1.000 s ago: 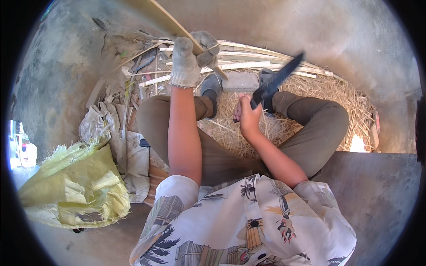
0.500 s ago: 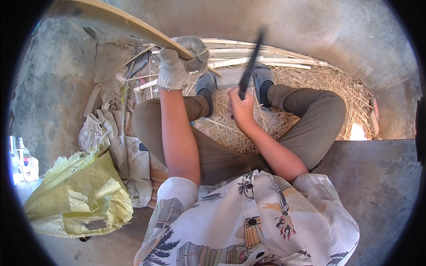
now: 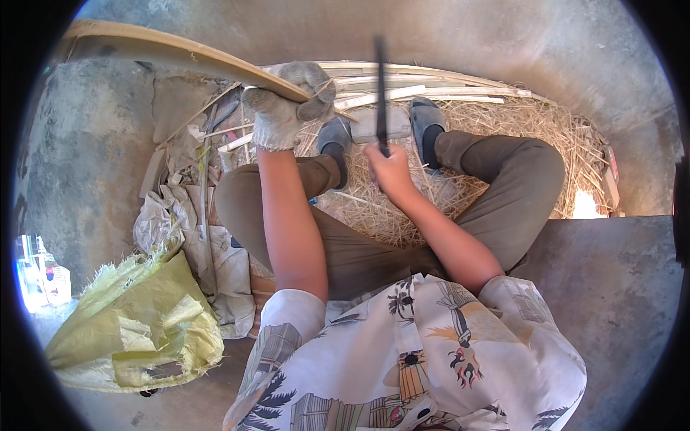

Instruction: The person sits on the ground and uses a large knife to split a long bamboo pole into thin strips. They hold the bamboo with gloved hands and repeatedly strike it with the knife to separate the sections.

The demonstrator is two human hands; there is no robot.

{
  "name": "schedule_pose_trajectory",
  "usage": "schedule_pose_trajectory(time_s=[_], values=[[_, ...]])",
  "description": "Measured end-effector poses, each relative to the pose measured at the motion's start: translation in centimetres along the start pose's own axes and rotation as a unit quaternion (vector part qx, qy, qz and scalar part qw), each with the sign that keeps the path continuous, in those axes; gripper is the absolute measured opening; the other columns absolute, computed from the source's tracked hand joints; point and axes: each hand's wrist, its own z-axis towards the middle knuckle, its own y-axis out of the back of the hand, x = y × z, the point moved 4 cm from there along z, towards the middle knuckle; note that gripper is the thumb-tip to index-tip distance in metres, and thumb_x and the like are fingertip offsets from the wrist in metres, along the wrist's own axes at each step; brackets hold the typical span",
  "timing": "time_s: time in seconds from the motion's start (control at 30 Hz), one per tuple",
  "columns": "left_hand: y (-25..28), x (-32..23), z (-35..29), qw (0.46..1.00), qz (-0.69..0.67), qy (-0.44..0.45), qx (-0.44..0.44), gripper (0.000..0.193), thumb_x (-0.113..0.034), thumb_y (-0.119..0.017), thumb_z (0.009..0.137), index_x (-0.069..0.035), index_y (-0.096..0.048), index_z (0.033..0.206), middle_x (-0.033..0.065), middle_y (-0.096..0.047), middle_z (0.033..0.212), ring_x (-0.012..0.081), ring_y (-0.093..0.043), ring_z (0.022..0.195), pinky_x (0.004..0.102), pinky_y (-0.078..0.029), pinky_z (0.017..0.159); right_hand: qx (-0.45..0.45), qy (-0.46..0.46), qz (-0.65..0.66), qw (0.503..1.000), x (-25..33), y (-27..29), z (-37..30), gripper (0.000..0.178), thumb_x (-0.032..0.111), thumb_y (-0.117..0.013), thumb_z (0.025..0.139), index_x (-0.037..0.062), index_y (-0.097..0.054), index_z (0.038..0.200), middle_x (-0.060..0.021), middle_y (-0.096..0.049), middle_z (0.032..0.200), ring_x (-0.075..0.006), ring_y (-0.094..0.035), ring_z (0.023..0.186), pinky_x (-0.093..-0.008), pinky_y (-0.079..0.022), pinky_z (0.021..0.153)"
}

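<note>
Bamboo strip (image 3: 180,56), extending toward the upper left, is held near one end in the gloved left hand's (image 3: 291,106) closed grip; the knife (image 3: 382,97), clasped firmly in the right hand (image 3: 390,172), should be angled away from the left.

No text, label, number or sign readable. Shirt (image 3: 438,352) bears picture print; no lettering made out. Red-and-pale object (image 3: 612,169), far right: any marking too small to read.
</note>
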Motion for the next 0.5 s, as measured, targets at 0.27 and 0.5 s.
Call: schedule_pose_trajectory(time_s=[0.27, 0.5], values=[[5.4, 1.9, -1.0, 0.996, -0.049, -0.007, -0.079, 0.110, -0.100, -0.039, 0.061, -0.002, -0.058, 0.109, 0.0093, -0.062, 0.101, 0.0202, -0.060, 0.090, 0.0364, -0.053, 0.079, 0.144, -0.336, 0.042, 0.930, -4.1, -2.6, -1.0, 0.021, 0.016, -0.062, 0.088, 0.0059, -0.051, 0.072, 0.0000, -0.041, 0.048, -0.0111, -0.038, 0.036, -0.0294, -0.029, 0.034], [-1.9, -1.0, 1.2, 0.986, -0.043, 0.023, 0.157, 0.111, -0.101, -0.044, 0.052, -0.002, -0.064, 0.098, 0.0077, -0.064, 0.088, 0.0199, -0.059, 0.077, 0.0342, -0.050, 0.065, 0.014, -0.091, -0.004, 0.996, -0.6, 0.4, 0.4, 0.023, 0.018, -0.062, 0.089, 0.0066, -0.054, 0.071, 0.0013, -0.043, 0.049, -0.0098, -0.038, 0.035, -0.0293, -0.029, 0.035]])
